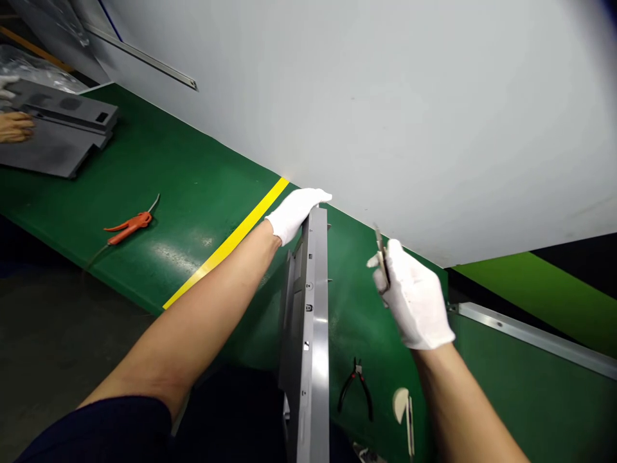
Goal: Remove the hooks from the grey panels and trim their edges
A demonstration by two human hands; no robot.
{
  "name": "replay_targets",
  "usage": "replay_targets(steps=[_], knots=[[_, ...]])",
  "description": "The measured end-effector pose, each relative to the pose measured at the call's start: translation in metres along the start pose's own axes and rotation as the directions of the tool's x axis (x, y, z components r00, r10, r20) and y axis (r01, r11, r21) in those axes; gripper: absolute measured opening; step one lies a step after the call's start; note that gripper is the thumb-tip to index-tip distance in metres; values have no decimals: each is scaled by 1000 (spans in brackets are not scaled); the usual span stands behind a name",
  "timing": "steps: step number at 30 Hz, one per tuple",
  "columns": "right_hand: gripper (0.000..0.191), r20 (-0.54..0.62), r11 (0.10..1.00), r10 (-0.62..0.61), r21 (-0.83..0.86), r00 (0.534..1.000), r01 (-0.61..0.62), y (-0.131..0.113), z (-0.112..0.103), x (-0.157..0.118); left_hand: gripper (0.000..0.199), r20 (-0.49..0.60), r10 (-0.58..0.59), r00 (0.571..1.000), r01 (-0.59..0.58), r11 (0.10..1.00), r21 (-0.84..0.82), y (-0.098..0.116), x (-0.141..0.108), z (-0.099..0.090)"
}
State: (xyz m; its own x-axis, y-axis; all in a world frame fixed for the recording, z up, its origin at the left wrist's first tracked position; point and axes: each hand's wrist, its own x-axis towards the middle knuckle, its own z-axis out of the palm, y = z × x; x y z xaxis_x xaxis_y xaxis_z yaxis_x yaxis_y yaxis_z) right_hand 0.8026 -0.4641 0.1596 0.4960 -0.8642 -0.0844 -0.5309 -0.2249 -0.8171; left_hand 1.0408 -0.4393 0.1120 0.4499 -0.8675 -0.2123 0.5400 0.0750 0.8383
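A grey molded panel [319, 334] stands on its narrow edge in front of me, its long side with small slots and holes facing up. My left hand [297, 211], in a white glove, grips the panel's far end, its fingers reaching over the back. My right hand [418, 292], also gloved in white, is closed around a slim knife-like tool [382, 254] with its thin metal tip pointing up and away. That hand is apart from the panel, to its right. The tool's exact kind is not clear, as the fingers cover part of it.
Black-handled pliers [355, 389] and a pale round piece [400, 405] beside a thin strip lie on the green table [212, 186]. Left of the yellow tape [231, 241] rests an orange air blow gun [130, 228]. A co-worker's hands [17, 127] touch another grey panel [58, 138]. A white wall borders the table.
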Motion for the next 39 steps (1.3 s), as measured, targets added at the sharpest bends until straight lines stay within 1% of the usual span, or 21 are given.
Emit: replay_targets(steps=[1, 2, 3, 5, 8, 10, 12, 15, 19, 24, 29, 34, 39], knots=[[56, 88, 1000, -14, 19, 996, 12, -4, -2, 5, 34, 0, -2, 1000, 2, 1000, -12, 1, 0, 0], [55, 151, 999, -35, 0, 988, 35, -9, -2, 10, 36, -2, -5, 1000, 5, 1000, -21, 1, 0, -1], [54, 194, 995, -70, -55, 978, 82, -15, 0, 14, 38, -3, -10, 1000, 10, 1000, -29, 2, 0, -1], [56, 237, 962, -146, -195, 961, 194, -27, 5, 25, 40, -8, -23, 1000, 23, 999, -35, 3, 1, -2], [61, 280, 856, -235, -393, 931, 335, -44, 14, 44, 37, -8, -19, 1000, 19, 1000, -5, 4, 0, -2], [64, 304, 775, -236, -515, 923, 368, -53, 19, 57, 35, -10, -32, 999, 32, 999, 12, 5, -1, -1], [67, 323, 695, -202, -618, 925, 368, -61, 23, 67, 35, -16, -50, 999, 50, 998, 25, 6, -3, 0], [71, 345, 586, -180, -715, 921, 382, -70, 25, 75, 35, -12, -41, 999, 41, 997, 58, 7, -5, 0], [75, 378, 475, -199, -770, 904, 427, -74, 25, 77, 34, -11, -27, 1000, 28, 996, 89, 6, -4, -2], [72, 408, 391, -215, -797, 888, 461, -74, 24, 76, 36, 21, -36, 999, 33, 994, 106, 3, -2, -6], [68, 411, 338, -222, -818, 884, 465, -75, 23, 73, 35, 40, -31, 999, 27, 993, 115, 2, 1, -8], [67, 419, 303, -231, -826, 878, 475, -75, 21, 68, 33, 17, -18, 1000, 16, 994, 112, 2, 1, -7], [68, 412, 281, -241, -837, 879, 470, -75, 21, 65, 32, 3, -40, 999, 40, 992, 122, 3, 0, -4]])
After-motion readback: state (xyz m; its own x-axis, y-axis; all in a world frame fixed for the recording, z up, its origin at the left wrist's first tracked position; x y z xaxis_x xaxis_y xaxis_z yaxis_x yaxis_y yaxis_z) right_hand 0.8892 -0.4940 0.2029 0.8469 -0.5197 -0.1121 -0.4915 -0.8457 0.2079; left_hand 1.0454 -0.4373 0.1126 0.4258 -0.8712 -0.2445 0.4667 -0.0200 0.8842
